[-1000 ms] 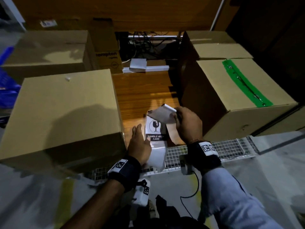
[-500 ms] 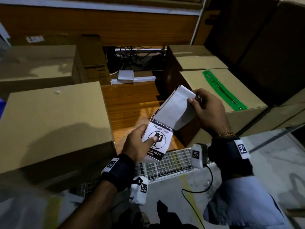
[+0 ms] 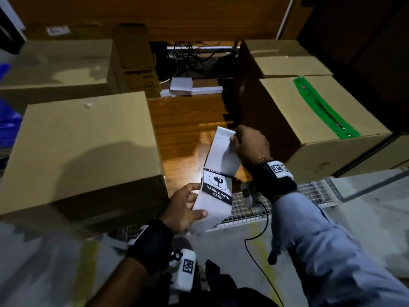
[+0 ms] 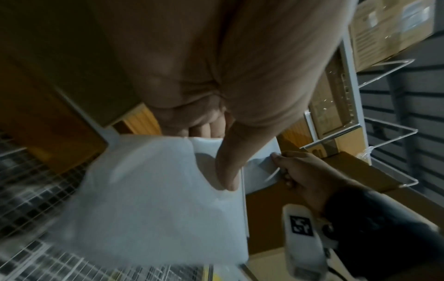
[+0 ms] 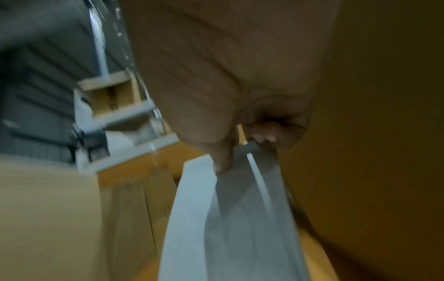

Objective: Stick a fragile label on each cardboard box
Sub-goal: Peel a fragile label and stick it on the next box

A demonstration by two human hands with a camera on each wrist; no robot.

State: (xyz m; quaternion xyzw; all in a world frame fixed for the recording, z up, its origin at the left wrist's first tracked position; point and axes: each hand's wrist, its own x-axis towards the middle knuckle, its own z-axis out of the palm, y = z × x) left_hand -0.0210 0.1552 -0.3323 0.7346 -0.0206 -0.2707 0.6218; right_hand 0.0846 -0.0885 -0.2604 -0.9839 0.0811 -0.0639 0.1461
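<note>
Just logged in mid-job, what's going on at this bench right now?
A person is peeling a fragile label from its white backing strip. The left hand holds the lower end of the strip and the right hand pinches the upper end, above the wooden bench. No label shows on the cardboard box at left or on the green-taped box.

We read "HANDLE WITH CARE" in white capitals on the black band of the fragile label (image 3: 218, 189), below a broken-glass sign in an oval; a cut-off line of letters above the oval is not legible to us. At eleven o'clock from it, the small brown box (image 3: 139, 69) shows "rompton", its first letter hidden. The white sticker (image 3: 57, 30) at ten o'clock is too blurred for us. The wrist bands (image 3: 278, 168) carry square black-and-white code marks.
</note>
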